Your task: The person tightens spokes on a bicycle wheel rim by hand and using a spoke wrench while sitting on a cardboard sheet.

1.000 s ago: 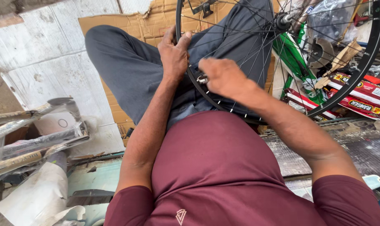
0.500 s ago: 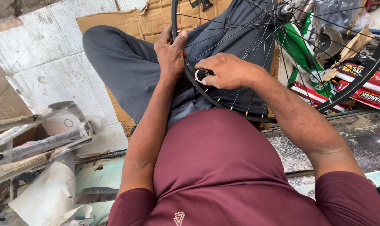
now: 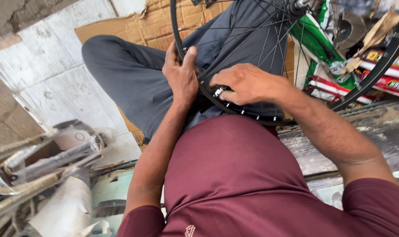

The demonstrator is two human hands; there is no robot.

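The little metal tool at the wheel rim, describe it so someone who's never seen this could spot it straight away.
Find the big black bicycle wheel resting on the seated person's lap. Follow its rim down to the lowest part, where the right hand pinches something. That is the small silvery tool, the only shiny piece between fingertips, brighter than the thin dark spokes beside it.
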